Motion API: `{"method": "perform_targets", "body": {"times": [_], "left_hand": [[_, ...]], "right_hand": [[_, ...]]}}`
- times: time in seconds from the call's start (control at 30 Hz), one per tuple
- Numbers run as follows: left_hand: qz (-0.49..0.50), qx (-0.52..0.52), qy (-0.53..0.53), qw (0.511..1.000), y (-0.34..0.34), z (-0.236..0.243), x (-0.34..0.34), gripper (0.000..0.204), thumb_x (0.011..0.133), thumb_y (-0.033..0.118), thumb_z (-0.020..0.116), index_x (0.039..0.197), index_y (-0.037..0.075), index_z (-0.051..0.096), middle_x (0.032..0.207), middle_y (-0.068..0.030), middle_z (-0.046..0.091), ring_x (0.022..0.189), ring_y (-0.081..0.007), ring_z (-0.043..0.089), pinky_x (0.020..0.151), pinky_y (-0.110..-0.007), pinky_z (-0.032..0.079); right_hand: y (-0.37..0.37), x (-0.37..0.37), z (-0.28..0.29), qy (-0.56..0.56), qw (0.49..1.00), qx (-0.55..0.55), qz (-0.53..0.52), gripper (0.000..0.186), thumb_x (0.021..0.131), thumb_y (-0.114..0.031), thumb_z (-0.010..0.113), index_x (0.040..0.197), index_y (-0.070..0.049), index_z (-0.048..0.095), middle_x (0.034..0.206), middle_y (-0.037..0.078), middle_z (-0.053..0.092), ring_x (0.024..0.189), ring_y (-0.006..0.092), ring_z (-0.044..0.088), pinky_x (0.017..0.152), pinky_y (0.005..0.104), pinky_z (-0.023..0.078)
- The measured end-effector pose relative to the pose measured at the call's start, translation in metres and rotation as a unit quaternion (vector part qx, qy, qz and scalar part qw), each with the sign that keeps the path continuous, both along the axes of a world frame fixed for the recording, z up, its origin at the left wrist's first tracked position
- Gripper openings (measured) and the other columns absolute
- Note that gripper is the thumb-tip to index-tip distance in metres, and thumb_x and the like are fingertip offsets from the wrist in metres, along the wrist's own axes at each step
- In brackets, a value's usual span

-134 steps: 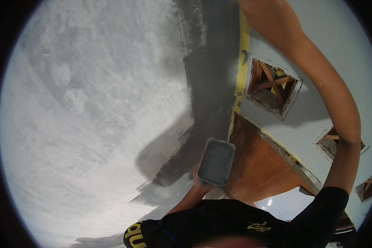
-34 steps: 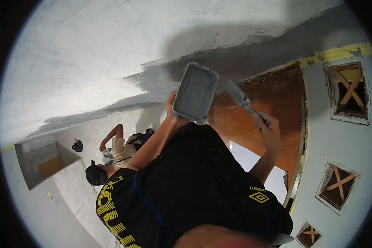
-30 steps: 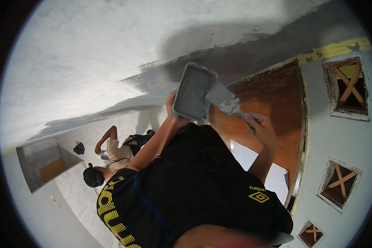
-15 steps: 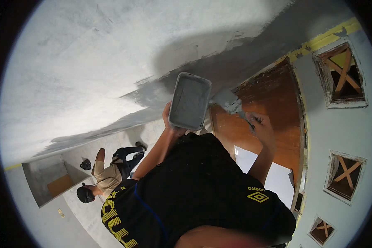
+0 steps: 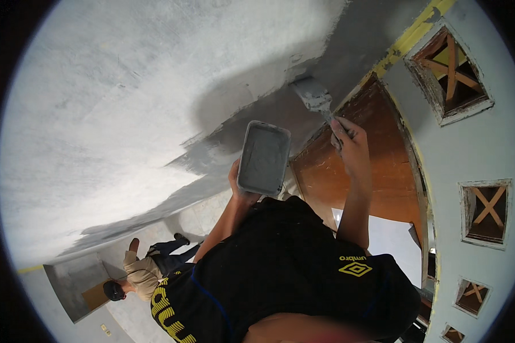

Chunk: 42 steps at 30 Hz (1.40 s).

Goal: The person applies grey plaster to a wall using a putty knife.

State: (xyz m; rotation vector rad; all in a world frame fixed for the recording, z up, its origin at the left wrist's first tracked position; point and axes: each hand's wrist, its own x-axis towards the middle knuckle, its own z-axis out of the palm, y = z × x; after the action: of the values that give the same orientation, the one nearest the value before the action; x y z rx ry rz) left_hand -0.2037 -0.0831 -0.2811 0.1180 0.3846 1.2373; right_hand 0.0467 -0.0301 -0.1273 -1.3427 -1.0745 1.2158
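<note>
My left hand [image 5: 239, 186] is wrapped round the lower left side of a rectangular plastic tub [image 5: 244, 162], tilted so its inside shows grey compound smeared over it. In my right hand [image 5: 349, 136] is a wide putty knife [image 5: 313, 94], gripped by its handle and coated with grey compound. Its blade lies against or very close to the wall [image 5: 126, 103], at the dark grey, freshly coated band; I cannot tell if it touches. The band's ragged edge meets lighter, whitish wall.
A brown wooden panel [image 5: 366, 171] stands right of the knife, with yellow tape [image 5: 409, 40] along the wall edge above. Crossed-slat openings [image 5: 452, 71] line the right wall. A white sheet [image 5: 392, 243] lies below. Another person [image 5: 146, 274] is at the lower left, near a recess [image 5: 68, 286].
My right hand has raised the putty knife from beside the tub up to the dark grey band on the wall. The tub sits slightly lower in view, and the view has tilted.
</note>
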Motion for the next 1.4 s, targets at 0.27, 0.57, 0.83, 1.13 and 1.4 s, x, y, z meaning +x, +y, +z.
{"method": "perform_targets", "body": {"times": [0.27,0.57,0.83,1.13,1.4], "left_hand": [[-0.02,0.014,-0.02,1.0,-0.001,0.01,0.001,0.059,0.1,0.046,0.039,0.138,0.003,0.055,0.133,-0.0163,0.062,0.118,-0.0335,0.063,0.1,-0.049,0.053],[-0.036,0.016,-0.042,0.998,0.004,0.011,0.014,0.055,0.102,0.041,0.039,0.136,0.001,0.055,0.132,-0.017,0.062,0.118,-0.0341,0.063,0.1,-0.05,0.053],[-0.06,0.008,-0.073,0.995,0.008,0.006,0.018,0.057,0.101,0.043,0.042,0.14,0.005,0.054,0.138,-0.0178,0.059,0.122,-0.0363,0.061,0.103,-0.053,0.05],[-0.087,0.014,-0.054,0.995,0.009,-0.012,0.02,0.059,0.1,0.044,0.043,0.142,0.003,0.052,0.139,-0.0183,0.058,0.125,-0.0368,0.058,0.105,-0.054,0.049],[-0.098,-0.001,-0.065,0.993,0.01,0.0,0.032,0.061,0.099,0.048,0.041,0.142,0.006,0.053,0.139,-0.0154,0.06,0.126,-0.0348,0.058,0.106,-0.051,0.048]], "right_hand": [[0.026,-0.015,0.056,0.031,0.992,0.115,-0.05,0.028,0.101,-0.023,0.067,0.105,0.004,0.071,0.067,-0.006,0.042,0.06,0.0036,0.036,0.052,0.0232,0.026],[0.059,-0.018,0.136,0.11,0.939,0.315,-0.08,0.027,0.1,-0.024,0.068,0.104,0.002,0.072,0.062,-0.005,0.045,0.055,0.0038,0.036,0.05,0.0215,0.027],[0.051,-0.005,0.112,0.003,0.975,0.197,-0.104,0.027,0.099,-0.026,0.068,0.102,0.0,0.074,0.065,-0.005,0.047,0.058,0.0036,0.04,0.051,0.0216,0.031],[0.028,0.009,-0.006,-0.011,1.0,-0.02,0.01,0.031,0.102,-0.03,0.064,0.093,-0.001,0.07,0.064,-0.007,0.042,0.059,0.0052,0.038,0.053,0.0256,0.032],[0.019,-0.009,0.033,-0.032,0.995,0.092,-0.028,0.027,0.101,-0.022,0.065,0.11,0.003,0.072,0.065,-0.007,0.04,0.059,0.0037,0.037,0.052,0.0229,0.027]]}}
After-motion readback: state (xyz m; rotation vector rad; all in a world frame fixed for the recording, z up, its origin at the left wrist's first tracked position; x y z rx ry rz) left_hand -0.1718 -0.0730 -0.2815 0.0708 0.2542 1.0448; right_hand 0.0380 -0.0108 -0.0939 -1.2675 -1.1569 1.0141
